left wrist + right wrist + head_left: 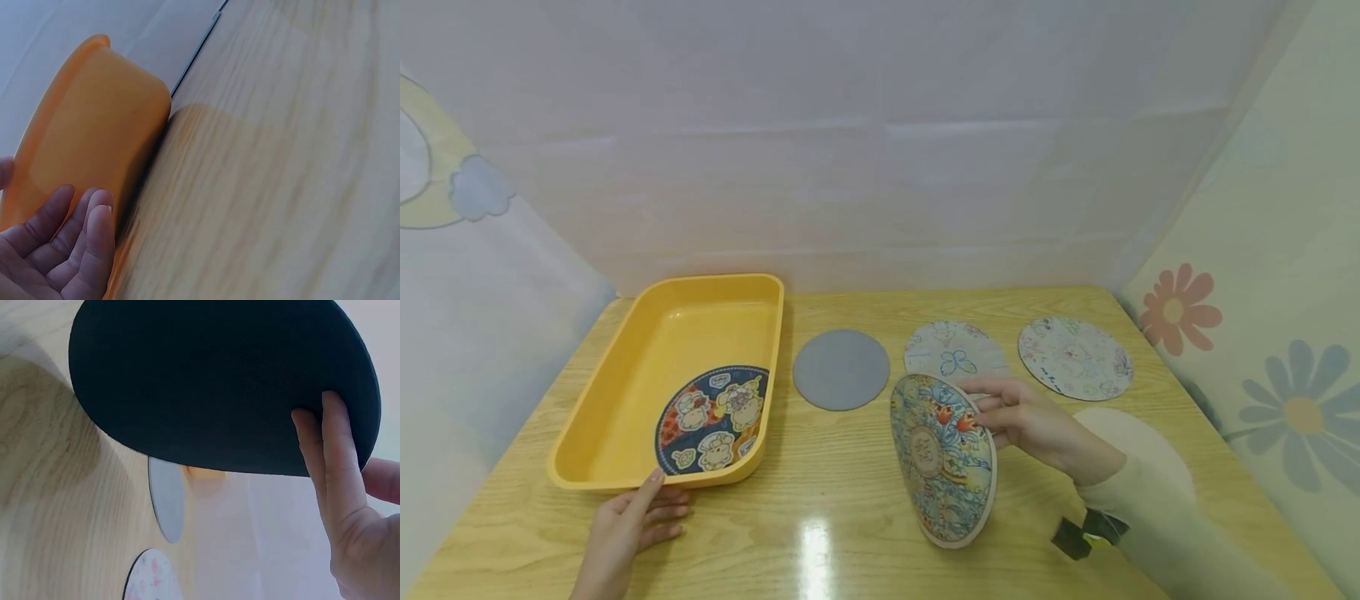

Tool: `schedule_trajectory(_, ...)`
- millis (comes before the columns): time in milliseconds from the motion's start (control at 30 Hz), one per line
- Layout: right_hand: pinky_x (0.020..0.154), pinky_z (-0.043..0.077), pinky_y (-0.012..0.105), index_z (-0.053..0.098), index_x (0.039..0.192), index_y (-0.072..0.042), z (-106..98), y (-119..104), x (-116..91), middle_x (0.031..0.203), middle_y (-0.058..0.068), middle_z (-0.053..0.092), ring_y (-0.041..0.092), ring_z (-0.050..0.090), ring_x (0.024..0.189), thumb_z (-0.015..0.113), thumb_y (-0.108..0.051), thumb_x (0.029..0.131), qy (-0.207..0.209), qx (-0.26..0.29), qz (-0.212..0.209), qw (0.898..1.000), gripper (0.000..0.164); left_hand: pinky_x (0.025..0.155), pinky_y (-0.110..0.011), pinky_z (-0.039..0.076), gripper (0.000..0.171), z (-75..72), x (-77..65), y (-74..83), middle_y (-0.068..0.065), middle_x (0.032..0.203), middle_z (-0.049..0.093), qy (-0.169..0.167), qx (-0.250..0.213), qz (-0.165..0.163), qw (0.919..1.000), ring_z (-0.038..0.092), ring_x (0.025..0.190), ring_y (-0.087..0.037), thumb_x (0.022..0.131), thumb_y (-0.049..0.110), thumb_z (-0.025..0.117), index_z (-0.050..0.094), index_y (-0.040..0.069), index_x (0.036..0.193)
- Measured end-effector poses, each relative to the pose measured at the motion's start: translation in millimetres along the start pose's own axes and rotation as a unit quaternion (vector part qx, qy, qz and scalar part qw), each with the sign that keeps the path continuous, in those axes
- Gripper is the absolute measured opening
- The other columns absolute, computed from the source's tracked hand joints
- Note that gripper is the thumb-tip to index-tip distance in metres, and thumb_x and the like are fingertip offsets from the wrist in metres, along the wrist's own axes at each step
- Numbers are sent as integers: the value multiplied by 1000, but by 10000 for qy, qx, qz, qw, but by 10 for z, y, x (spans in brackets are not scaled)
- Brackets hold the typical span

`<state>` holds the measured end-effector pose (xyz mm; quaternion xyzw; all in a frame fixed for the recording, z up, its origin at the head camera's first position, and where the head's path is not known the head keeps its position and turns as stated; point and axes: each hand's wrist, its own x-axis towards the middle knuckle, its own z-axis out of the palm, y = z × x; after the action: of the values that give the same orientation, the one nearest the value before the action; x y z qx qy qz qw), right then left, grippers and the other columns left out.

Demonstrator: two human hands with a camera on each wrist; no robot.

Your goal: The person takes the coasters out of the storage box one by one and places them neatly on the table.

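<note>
Yellow tray stands at the left, with a round dark-blue mat of cartoon figures lying in its near right corner. My left hand holds the tray's near rim, thumb over the edge and fingers along the outer wall, as the left wrist view also shows. Between thumb and fingers my right hand grips the upper right edge of a round floral mat. That mat is raised and steeply tilted, its printed face toward the left. Its dark plain back fills much of the right wrist view, two fingers flat against it.
Behind lie a plain grey round mat, a mat with a blue butterfly drawing and another doodled mat. A pale round mat is partly behind my right forearm. A wall borders the wooden table's far edge.
</note>
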<state>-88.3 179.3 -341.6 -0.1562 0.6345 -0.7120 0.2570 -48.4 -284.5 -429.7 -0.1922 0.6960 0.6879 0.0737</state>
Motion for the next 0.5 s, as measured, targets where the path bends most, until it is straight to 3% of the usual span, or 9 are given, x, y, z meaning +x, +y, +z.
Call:
schedule_trajectory(133, 73, 56, 36, 31, 136, 9, -59, 40, -46, 104, 8, 66, 23, 64, 91, 49, 2, 90, 61, 110, -1, 9999, 50, 66, -31, 57, 42, -1, 7, -4, 1, 76, 68, 10, 12, -15, 10000, 65, 71, -12, 94, 41, 46, 66, 6, 85)
schedule_trajectory(267, 72, 56, 34, 44, 133, -3, -129, 70, -103, 102, 7, 67, 22, 64, 89, 49, 2, 90, 103, 226, -10, 9997, 43, 66, -31, 57, 40, -2, 7, -5, 1, 76, 68, 20, -2, -36, 10000, 65, 71, -12, 94, 41, 46, 66, 7, 83)
schedule_trajectory(367, 72, 56, 34, 52, 125, -13, -183, 91, -146, 102, 7, 67, 22, 65, 88, 47, 3, 91, 85, 297, -36, 9995, 37, 66, -31, 57, 42, -4, 3, 0, 1, 76, 68, 57, 16, -82, 9999, 65, 71, -12, 94, 41, 46, 67, 6, 85)
schedule_trajectory(500, 73, 56, 35, 54, 122, -16, -242, 115, -198, 103, 7, 66, 22, 65, 89, 46, 3, 92, 113, 297, -83, 9995, 37, 67, -31, 57, 47, -1, -4, 10, 0, 77, 68, 79, 43, -147, 9999, 65, 72, -12, 93, 43, 47, 67, 1, 89)
